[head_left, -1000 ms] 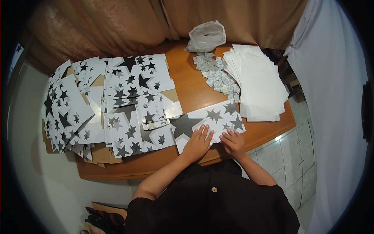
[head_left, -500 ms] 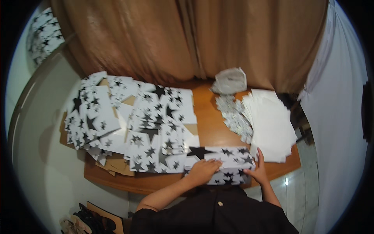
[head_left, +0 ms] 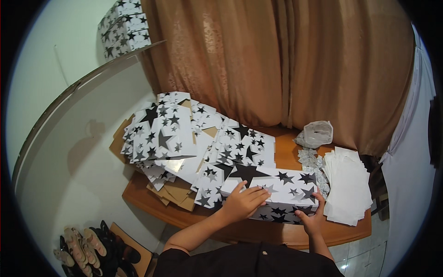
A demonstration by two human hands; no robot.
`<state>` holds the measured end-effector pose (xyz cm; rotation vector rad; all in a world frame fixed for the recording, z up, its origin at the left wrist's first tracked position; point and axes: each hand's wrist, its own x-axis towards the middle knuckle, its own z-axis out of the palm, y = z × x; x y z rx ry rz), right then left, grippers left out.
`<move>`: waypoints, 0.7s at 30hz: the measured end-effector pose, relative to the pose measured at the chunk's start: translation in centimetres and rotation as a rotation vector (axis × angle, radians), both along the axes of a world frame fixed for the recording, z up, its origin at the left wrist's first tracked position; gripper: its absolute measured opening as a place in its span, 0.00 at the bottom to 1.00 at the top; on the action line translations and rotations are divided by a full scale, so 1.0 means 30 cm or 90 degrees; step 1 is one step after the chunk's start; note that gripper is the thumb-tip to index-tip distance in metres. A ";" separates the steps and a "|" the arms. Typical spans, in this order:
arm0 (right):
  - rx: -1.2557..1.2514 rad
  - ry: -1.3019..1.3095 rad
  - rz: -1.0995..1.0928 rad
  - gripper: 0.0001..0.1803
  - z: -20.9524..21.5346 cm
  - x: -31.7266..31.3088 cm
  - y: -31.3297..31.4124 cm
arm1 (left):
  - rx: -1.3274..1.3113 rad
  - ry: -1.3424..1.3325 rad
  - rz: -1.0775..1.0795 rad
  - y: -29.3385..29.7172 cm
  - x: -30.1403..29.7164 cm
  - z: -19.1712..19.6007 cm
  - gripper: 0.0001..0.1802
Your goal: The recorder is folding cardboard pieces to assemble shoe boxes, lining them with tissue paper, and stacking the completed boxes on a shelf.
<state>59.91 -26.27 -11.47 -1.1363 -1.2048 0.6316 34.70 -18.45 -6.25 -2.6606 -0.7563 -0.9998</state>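
A long white box point(head_left: 277, 183) printed with black and grey stars stands at the table's front edge, its top panel closed. My left hand point(head_left: 244, 201) lies on the box's top and front edge, fingers stretched out flat. At the right end, my right hand point(head_left: 313, 216) grips the box, with the thumb against the front and the fingers at the end face. Left of the box are several flat star-printed cardboard sheets point(head_left: 173, 131) in an overlapping pile, partly hidden behind it.
Right of the box lie a fanned stack of white paper point(head_left: 348, 187), crumpled grey-white pieces point(head_left: 309, 158) and a clear plastic bag point(head_left: 318, 133). Finished-looking star boxes point(head_left: 124, 30) stand on a ledge at the upper left. Shoes point(head_left: 85, 247) sit below the wooden table point(head_left: 143, 194). A brown curtain point(head_left: 258, 64) hangs behind.
The whole view has shifted, so the table sits lower and farther right. The box appears raised or tilted more toward me. My hands stay on it, the right gripping its right end.
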 end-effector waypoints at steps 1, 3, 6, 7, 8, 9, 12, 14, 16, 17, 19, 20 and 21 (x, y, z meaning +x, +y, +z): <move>0.017 0.009 0.017 0.41 0.022 -0.031 0.010 | -0.004 -0.016 0.022 -0.007 -0.029 0.010 0.15; 0.043 0.028 0.042 0.38 0.073 -0.093 0.034 | 0.042 -0.049 0.061 -0.033 -0.085 0.041 0.17; 0.070 0.030 0.072 0.38 0.105 -0.149 0.069 | 0.114 -0.050 0.116 -0.064 -0.171 0.044 0.26; 0.076 0.031 0.081 0.38 0.122 -0.168 0.079 | 0.085 -0.037 0.122 -0.083 -0.187 0.058 0.30; 0.094 0.030 0.101 0.38 0.142 -0.189 0.088 | 0.055 -0.024 0.129 -0.099 -0.204 0.067 0.34; 0.111 0.027 0.123 0.38 0.163 -0.205 0.095 | 0.051 0.032 0.150 -0.101 -0.231 0.050 0.41; 0.173 0.027 0.196 0.38 0.225 -0.270 0.113 | 0.165 0.049 0.262 -0.115 -0.270 0.018 0.43; 0.186 0.010 0.227 0.39 0.264 -0.303 0.123 | 0.155 0.061 0.304 -0.127 -0.301 0.022 0.44; 0.237 -0.019 0.210 0.39 0.304 -0.337 0.145 | 0.200 0.028 0.349 -0.122 -0.321 0.058 0.44; 0.261 -0.021 0.234 0.40 0.327 -0.350 0.147 | 0.178 0.014 0.346 -0.133 -0.329 0.077 0.44; 0.291 -0.050 0.248 0.42 0.382 -0.378 0.175 | 0.174 -0.035 0.349 -0.137 -0.353 0.131 0.43; 0.315 -0.075 0.250 0.43 0.404 -0.399 0.193 | 0.165 -0.079 0.340 -0.135 -0.376 0.154 0.43; 0.330 -0.075 0.269 0.44 0.420 -0.422 0.216 | 0.219 -0.033 0.374 -0.130 -0.409 0.178 0.44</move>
